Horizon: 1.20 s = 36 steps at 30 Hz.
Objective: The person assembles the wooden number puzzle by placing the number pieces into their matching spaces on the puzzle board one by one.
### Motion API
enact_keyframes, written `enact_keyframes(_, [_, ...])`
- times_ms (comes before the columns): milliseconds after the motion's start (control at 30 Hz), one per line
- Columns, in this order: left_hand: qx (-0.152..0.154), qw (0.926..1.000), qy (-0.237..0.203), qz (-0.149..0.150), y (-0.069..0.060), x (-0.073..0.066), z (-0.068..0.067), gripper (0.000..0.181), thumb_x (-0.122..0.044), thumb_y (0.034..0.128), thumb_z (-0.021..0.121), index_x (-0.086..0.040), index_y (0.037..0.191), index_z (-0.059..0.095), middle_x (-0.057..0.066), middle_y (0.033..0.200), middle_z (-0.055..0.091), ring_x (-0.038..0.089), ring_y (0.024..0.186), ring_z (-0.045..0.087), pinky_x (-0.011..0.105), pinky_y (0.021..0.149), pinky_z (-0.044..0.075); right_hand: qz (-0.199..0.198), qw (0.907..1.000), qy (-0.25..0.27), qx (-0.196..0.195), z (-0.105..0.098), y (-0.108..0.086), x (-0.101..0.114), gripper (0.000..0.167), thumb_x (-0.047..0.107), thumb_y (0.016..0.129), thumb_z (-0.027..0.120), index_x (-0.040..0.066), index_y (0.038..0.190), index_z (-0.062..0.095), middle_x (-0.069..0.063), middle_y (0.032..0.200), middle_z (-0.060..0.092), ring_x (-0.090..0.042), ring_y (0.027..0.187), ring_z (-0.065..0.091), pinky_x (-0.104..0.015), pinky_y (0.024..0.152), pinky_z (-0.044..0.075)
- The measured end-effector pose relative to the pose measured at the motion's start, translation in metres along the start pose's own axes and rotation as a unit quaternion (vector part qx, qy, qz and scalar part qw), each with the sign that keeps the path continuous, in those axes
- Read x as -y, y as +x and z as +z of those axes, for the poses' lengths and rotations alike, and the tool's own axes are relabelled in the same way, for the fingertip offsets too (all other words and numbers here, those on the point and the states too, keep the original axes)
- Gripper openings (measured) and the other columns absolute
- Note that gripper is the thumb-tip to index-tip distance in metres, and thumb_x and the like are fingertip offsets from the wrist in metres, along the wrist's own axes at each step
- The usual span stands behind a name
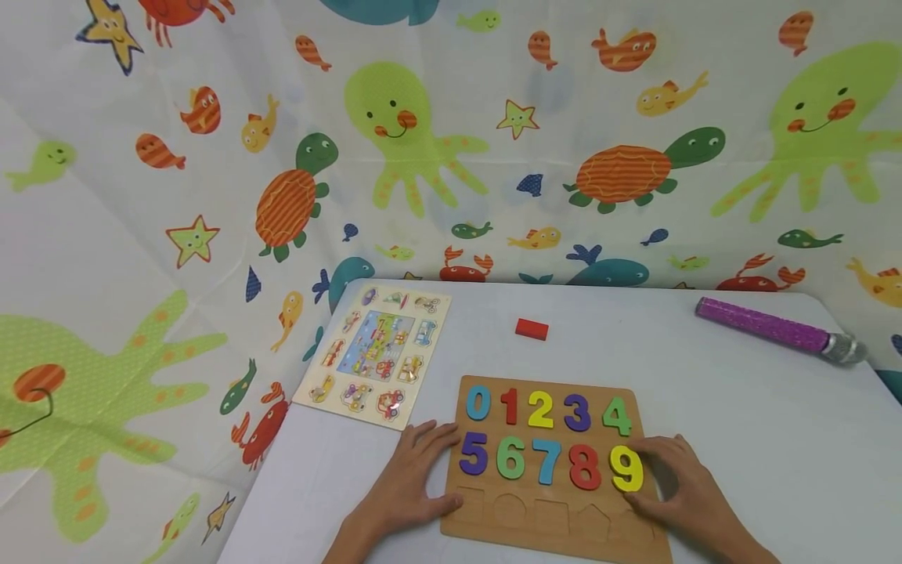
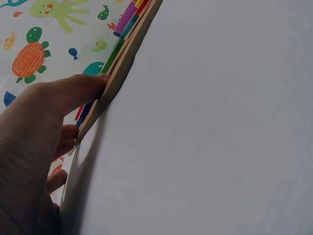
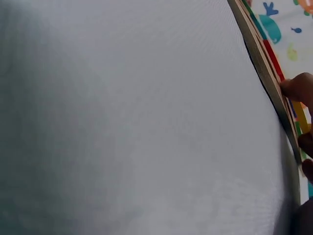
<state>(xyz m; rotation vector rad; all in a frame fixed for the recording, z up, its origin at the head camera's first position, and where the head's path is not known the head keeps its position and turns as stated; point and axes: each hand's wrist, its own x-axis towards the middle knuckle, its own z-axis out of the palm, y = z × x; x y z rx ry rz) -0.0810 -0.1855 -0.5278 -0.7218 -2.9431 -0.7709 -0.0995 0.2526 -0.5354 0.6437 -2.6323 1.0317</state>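
A wooden number puzzle board (image 1: 557, 521) lies on the table, its colored numbers 0 to 9 in two rows above a row of shape recesses. My left hand (image 1: 405, 482) rests at the board's left edge, thumb and fingers spread apart; the thumb (image 2: 88, 90) touches that edge in the left wrist view. At the right side, my right hand (image 1: 680, 482) pinches the yellow number 9 (image 1: 625, 468) between thumb and index finger. The 9 sits at its place after the red number 8 (image 1: 584, 468). In the right wrist view only fingertips (image 3: 298, 88) show at the board's edge.
A vehicle picture puzzle (image 1: 373, 345) lies at the table's back left. Behind the board is a small red block (image 1: 532, 329). A purple glittery microphone-like stick (image 1: 768, 325) lies at the back right. A sea-animal curtain (image 1: 451, 157) hangs behind the white table (image 1: 613, 337).
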Motion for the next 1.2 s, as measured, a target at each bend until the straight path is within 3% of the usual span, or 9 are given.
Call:
enact_keyframes(367, [0.001,1.0000,0.001,0.001,-0.0013,0.0008,-0.0012,0.082,-0.070,0.0801,0.062,-0.025,0.147,0.047,-0.012,0.155,0.036,0.023,0.143,0.025,0.059,0.114,0.017,0.001,0.9999,0.003,0.017,0.0002,-0.0006,0.0000,0.066,0.027,0.060,0.095,0.017,0.118,0.065,0.005,0.115,0.063,-0.012,0.113,0.047,-0.047,0.119,0.012])
enact_keyframes(1067, [0.011,0.9999,-0.007,-0.003,-0.0030,0.0035,-0.0018,0.081,-0.067,0.0805,0.064,-0.024,0.147,0.047,-0.009,0.154,0.038,0.026,0.143,0.027,0.059,0.114,0.017,0.032,0.9993,-0.003,0.022,0.0073,-0.0032,0.0039,0.065,0.032,0.061,0.095,0.019,0.117,0.065,0.006,0.114,0.063,-0.017,0.112,0.049,-0.049,0.119,0.013])
enact_keyframes(1200, [0.034,0.9994,-0.001,-0.006,-0.0016,0.0027,-0.0063,0.081,-0.067,0.0815,0.063,-0.024,0.148,0.046,-0.008,0.154,0.038,0.026,0.142,0.027,0.056,0.114,0.023,0.048,0.9980,-0.001,0.042,0.0066,-0.0021,0.0029,0.066,0.035,0.063,0.094,0.020,0.120,0.065,0.007,0.117,0.062,-0.016,0.114,0.047,-0.037,0.117,0.019])
